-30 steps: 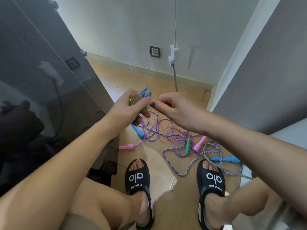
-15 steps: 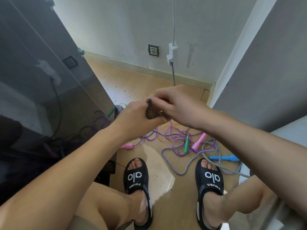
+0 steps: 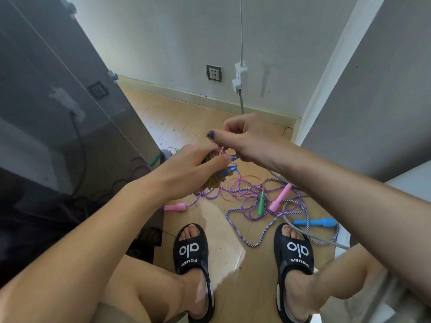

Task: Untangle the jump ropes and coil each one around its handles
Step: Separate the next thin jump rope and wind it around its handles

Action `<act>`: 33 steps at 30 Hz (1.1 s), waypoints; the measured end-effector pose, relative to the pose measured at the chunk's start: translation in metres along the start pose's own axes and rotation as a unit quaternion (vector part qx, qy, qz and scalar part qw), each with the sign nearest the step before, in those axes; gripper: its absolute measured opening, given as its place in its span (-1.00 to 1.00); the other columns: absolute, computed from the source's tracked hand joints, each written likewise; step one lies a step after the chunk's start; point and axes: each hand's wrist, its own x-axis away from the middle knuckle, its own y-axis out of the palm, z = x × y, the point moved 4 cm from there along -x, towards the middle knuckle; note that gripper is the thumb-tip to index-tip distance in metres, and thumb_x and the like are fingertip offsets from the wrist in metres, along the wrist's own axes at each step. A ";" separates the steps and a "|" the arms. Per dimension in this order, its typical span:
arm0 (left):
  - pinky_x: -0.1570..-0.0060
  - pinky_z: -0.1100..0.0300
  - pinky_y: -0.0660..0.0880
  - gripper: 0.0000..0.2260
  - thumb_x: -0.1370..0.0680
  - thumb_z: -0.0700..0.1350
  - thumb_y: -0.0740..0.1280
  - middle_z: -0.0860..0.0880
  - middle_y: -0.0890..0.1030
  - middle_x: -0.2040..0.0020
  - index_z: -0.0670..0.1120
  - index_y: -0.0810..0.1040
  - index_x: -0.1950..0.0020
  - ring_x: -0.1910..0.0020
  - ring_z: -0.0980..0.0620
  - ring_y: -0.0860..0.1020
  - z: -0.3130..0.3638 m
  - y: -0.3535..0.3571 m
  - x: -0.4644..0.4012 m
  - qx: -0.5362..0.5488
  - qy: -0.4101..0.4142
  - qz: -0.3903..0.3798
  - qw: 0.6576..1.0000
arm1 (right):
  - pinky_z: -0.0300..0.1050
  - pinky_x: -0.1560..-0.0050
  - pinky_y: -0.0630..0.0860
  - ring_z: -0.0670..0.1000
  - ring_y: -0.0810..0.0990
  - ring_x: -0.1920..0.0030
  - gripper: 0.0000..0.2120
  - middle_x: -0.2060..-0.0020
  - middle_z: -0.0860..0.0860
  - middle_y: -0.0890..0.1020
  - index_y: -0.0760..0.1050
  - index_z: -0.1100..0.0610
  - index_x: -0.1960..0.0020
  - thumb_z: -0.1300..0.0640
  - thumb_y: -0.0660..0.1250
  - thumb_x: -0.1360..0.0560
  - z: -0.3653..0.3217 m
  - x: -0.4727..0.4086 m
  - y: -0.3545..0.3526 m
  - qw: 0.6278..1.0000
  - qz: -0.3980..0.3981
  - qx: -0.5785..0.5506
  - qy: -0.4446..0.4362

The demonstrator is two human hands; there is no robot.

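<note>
The left hand (image 3: 186, 169) grips a coiled bundle (image 3: 213, 180) with blue handles (image 3: 229, 170), its fingers curled round it; the right hand (image 3: 242, 136) pinches the thin orange rope (image 3: 221, 150) just above. This looks like the winding step on one rope. Next likely comes another turn, kept taut. The other ropes (image 3: 251, 201) lie tangled on the floor (image 3: 186, 117)

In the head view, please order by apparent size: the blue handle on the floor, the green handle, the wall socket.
1. blue handle
2. green handle
3. wall socket, though it is farther away, so its rank is unsure.
</note>
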 end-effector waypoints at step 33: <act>0.46 0.12 0.34 -0.69 -0.72 -0.02 0.07 -0.26 0.61 0.18 -0.24 0.46 -0.14 0.38 -0.13 0.43 -0.013 -0.010 -0.005 0.072 -0.065 0.004 0.995 | -0.07 0.30 0.51 -0.04 0.59 0.38 -0.93 0.35 0.07 0.64 0.56 0.09 0.19 0.20 0.43 -0.45 0.008 0.008 -0.003 0.993 0.084 -0.074 0.027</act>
